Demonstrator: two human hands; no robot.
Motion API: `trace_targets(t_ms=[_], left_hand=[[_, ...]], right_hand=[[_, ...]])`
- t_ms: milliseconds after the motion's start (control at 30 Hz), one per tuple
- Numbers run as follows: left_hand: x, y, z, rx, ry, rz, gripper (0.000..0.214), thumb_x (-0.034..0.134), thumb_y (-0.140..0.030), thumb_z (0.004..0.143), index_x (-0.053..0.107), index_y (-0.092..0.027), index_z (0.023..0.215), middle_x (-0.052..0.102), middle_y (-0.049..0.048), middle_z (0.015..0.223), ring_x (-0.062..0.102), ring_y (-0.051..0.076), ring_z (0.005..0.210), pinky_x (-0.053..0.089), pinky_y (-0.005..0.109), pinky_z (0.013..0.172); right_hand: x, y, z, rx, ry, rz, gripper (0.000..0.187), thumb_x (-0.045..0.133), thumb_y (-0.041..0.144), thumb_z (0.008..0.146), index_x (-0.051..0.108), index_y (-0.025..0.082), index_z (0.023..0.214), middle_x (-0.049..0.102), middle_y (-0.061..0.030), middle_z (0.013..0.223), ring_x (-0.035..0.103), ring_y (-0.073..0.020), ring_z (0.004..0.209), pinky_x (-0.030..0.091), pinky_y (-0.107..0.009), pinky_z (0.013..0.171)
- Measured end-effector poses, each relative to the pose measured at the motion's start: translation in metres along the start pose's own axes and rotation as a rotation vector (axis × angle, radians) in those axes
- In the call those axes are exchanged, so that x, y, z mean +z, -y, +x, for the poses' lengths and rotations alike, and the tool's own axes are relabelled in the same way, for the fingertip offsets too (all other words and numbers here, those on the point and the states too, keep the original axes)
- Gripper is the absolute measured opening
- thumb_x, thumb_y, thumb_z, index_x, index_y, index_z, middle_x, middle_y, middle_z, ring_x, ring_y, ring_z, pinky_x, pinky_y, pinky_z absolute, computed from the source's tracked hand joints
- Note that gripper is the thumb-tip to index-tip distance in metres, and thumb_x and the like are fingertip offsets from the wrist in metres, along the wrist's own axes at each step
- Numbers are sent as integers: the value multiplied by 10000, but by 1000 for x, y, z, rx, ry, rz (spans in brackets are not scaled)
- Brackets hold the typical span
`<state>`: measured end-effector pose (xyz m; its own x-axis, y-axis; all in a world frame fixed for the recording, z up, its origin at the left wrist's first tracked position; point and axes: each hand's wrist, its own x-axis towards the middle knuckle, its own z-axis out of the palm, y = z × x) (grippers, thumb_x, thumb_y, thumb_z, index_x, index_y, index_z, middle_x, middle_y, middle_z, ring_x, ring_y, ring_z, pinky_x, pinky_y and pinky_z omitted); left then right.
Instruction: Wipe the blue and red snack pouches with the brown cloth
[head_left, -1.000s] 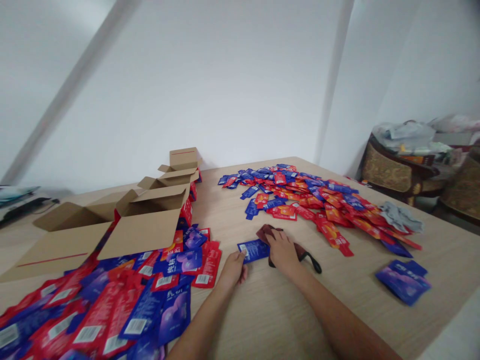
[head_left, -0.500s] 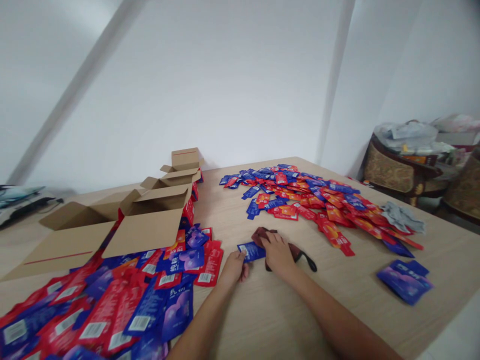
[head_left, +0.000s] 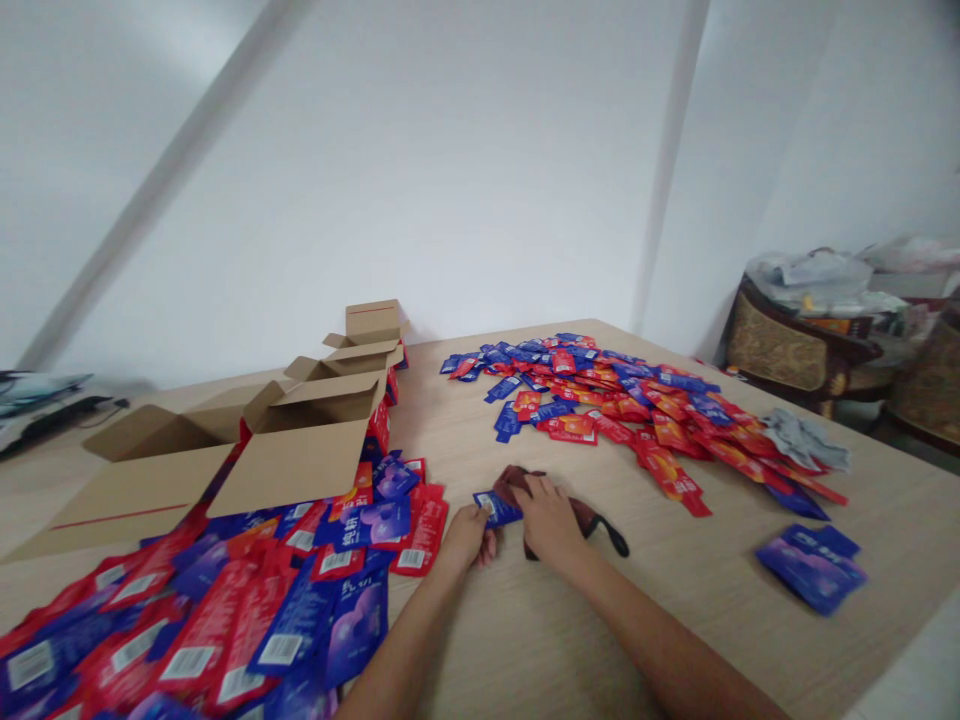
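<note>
My left hand (head_left: 463,540) pinches the left edge of a small blue pouch (head_left: 498,509) low over the table. My right hand (head_left: 551,522) is wrapped over a dark brown object (head_left: 582,515) with a black loop at its right end. The brown object meets the right edge of the pouch, and its exact kind is hard to make out under the fingers. Left of my left hand lies a heap of red and blue pouches (head_left: 244,610), several with barcode labels facing up.
Open cardboard boxes (head_left: 292,460) stand in a row at the left. A second pile of red and blue pouches (head_left: 622,390) spreads across the table's far right, with a grey cloth (head_left: 806,438) beside it. Blue pouches (head_left: 811,567) lie near the right edge. Chairs (head_left: 780,340) stand beyond.
My right hand and the brown object have shifted slightly left, covering more of the blue pouch. My left hand keeps its pinch, almost in the same place.
</note>
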<state>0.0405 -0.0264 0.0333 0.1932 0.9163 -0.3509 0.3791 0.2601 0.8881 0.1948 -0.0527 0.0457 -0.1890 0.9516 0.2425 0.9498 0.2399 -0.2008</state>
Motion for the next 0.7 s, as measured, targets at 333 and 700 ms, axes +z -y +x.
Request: trace_targets(t_ms=[333, 700], left_hand=[[2, 5, 2, 39, 33, 44, 390, 423, -426, 809, 508, -166, 532, 457, -35, 318, 407, 89, 265, 288, 209, 348], [4, 7, 5, 54, 11, 9, 376, 391, -474, 819, 486, -181, 603, 479, -48, 337, 386, 77, 253, 260, 193, 328]], right_hand=[[-11, 9, -7, -117, -33, 89, 460, 448, 159, 805, 511, 294, 1241, 485, -72, 1235, 383, -234, 1133, 298, -347, 934], [-21, -20, -6, 47, 22, 10, 353, 460, 154, 794, 598, 236, 1109, 522, -105, 1098, 427, -244, 1045, 326, -350, 874]])
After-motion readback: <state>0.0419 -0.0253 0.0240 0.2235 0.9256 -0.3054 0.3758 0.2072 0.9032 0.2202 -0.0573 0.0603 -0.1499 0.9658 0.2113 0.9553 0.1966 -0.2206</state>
